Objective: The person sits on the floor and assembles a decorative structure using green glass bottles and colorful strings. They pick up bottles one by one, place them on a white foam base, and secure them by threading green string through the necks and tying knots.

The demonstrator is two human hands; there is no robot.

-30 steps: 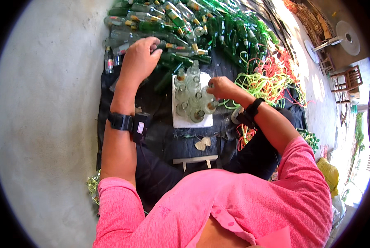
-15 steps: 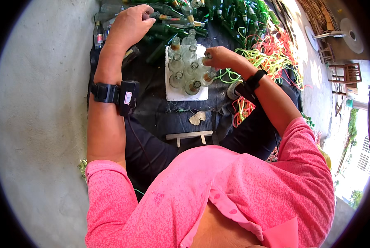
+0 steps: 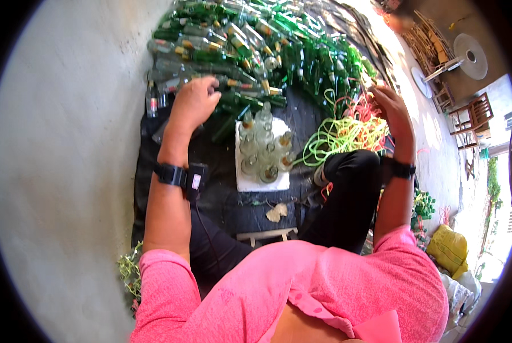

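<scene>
Seated on a dark mat (image 3: 153,188) laid over concrete. Left hand (image 3: 194,103) resting knuckles-up on the near edge of the bottle heap (image 3: 256,51), fingers curled down among green and clear glass; whether closed round a neck, impossible to tell from above. Right hand (image 3: 390,108) half open, fingers loosely spread over the tangle of yellow-green and orange cord (image 3: 347,128), touching or just above it, holding nothing visible. Between the hands, upright clear bottles (image 3: 264,148) clustered on a white sheet (image 3: 256,182).

Glass, probably: rigid, smooth, likely slippery, fairly heavy for its bulk and breakable against neighbours or the concrete. Best taken round the neck or shoulder, lifted straight out rather than dragged, since the heap looks loosely stacked and liable to roll. Cord soft and light, prone to snagging; best pinched as a single strand.
</scene>
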